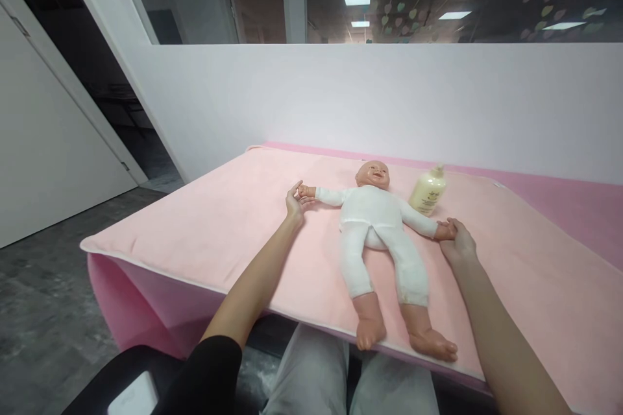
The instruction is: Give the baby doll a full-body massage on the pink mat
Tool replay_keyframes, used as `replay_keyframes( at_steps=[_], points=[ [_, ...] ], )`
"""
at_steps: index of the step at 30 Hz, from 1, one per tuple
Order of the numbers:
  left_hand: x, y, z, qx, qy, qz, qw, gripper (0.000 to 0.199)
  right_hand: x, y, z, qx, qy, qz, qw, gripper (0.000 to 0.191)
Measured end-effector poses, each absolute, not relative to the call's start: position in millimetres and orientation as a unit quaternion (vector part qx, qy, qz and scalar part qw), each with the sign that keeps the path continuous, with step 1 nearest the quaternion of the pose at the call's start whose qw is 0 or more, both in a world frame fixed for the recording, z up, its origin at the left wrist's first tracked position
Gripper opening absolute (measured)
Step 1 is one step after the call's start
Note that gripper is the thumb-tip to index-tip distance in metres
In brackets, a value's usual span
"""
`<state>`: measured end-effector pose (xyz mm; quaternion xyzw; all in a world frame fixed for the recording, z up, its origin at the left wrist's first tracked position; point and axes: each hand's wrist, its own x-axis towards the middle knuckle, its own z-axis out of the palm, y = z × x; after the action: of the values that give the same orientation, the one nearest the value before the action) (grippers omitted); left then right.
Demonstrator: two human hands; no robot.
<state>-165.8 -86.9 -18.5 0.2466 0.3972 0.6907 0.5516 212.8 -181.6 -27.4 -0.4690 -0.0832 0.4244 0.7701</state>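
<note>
Across a pale pink, white-edged cloth [195, 214] spread over a table, a life-size baby doll in a white fabric body with bare tan plastic-looking head, hands and feet [372, 207] lies on its back, head toward the white wall [350, 97], toes at the near edge, arms spread wide. The left hand [294, 202] lightly closes on the small plastic hand at the doll's left-side end in view, thumb above and fingers beneath. The right hand [460, 244] holds the opposite plastic hand, fingers curled about it; how firmly either one presses, I cannot tell. Just beside the doll's shoulder and upper arm, a pale yellow pump bottle with dark lettering [428, 191] leans at a slant.

The doll looks fairly light, with a soft, likely stuffed trunk and sleeves that should bend easily, while head, hands and feet seem hard and smooth, perhaps a little slippery. For guiding the arms, the wrists, where fabric meets plastic, look like the surest hold; for lifting, support under both trunk and head would suit better than pulling by the hands.
</note>
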Motion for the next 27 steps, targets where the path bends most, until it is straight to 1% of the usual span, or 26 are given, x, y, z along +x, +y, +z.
replay_keyframes(
  at_steps=[7, 14, 23, 27],
  points=[
    [-166.4, -87.4, -17.4, 0.258, 0.396, 0.680, 0.560, 0.060, 213.7, -179.4, -28.1, -0.468, -0.068, 0.421, 0.774, 0.010],
    [-165.0, -88.7, -16.4, 0.271, 0.407, 0.680, 0.546, 0.061, 215.6, -178.2, -31.3, -0.474, -0.074, 0.419, 0.771, 0.007],
    [-165.3, -84.3, -21.9, 0.299, 0.419, 0.681, 0.520, 0.049, 212.1, -179.8, -26.1, -0.459, -0.062, 0.424, 0.778, 0.009],
    [-166.1, -82.6, -24.9, 0.317, 0.415, 0.678, 0.517, 0.048, 212.1, -180.3, -25.8, -0.467, -0.059, 0.422, 0.775, 0.008]
  ],
)
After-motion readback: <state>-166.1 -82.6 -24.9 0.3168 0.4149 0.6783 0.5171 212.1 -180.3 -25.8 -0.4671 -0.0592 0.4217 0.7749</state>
